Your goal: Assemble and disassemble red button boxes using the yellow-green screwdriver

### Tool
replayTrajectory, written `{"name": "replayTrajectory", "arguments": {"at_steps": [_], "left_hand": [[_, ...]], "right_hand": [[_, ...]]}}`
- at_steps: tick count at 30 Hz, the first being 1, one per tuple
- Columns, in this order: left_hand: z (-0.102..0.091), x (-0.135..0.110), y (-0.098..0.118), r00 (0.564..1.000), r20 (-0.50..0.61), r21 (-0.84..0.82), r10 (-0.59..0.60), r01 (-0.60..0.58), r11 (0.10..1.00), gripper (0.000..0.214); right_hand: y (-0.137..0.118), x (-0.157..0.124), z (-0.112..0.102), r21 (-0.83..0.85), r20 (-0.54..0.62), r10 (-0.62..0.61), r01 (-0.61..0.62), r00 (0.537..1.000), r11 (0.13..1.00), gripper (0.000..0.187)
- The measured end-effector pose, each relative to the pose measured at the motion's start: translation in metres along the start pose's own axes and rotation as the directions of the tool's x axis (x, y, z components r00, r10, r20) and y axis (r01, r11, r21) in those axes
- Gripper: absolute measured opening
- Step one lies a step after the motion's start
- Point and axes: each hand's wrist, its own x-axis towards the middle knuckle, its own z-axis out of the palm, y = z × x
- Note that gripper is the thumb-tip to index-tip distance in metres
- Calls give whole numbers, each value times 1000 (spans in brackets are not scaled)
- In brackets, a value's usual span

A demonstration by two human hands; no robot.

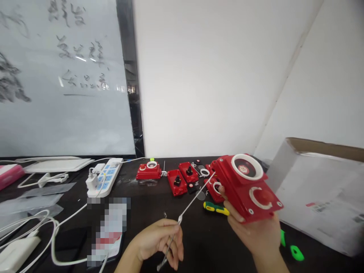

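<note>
My right hand (256,231) is closed around a red alarm box (247,187) with a white ring on top and a round red button on its face, held tilted above the dark table. My left hand (159,240) pinches a thin white cable tie (193,199) whose far end reaches the side of the red box. Several more red box parts (182,177) lie on the table behind, along with a complete red box (148,171) with a white ring.
A yellow and green screwdriver (216,207) lies under the box. A large cardboard box (321,193) stands at the right. A white power strip (105,177), white cables (42,227) and clear plastic bags (31,203) fill the left. A whiteboard (62,76) leans on the wall.
</note>
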Motion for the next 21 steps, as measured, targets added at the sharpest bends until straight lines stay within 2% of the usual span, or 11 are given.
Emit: {"name": "replayTrajectory", "arguments": {"at_steps": [2,5,8,11,13,16,21], "left_hand": [[-9,3,-1,997,-73,-25,6,-8,1000,36],[-17,7,-3,977,-198,-31,77,-85,996,37],[-17,7,-1,936,-320,-27,145,-162,986,38],[-13,7,4,852,-475,112,221,-191,975,38],[-11,9,6,788,-532,266,309,-190,945,34],[-13,14,2,697,-598,358,397,-212,910,27],[-14,13,-11,708,-589,441,389,-122,889,37]], "right_hand": [[6,12,-10,-55,-3,-33,33,999,998,53],[28,26,-26,-56,-61,-85,81,995,995,58],[58,31,-40,-46,-82,-14,11,997,999,54],[88,30,-46,-98,-31,121,-124,992,987,43],[103,29,-45,-131,-6,167,-167,986,977,49],[117,27,-38,-154,20,228,-222,974,963,63],[126,22,-27,-198,68,368,-349,927,916,62]]}}
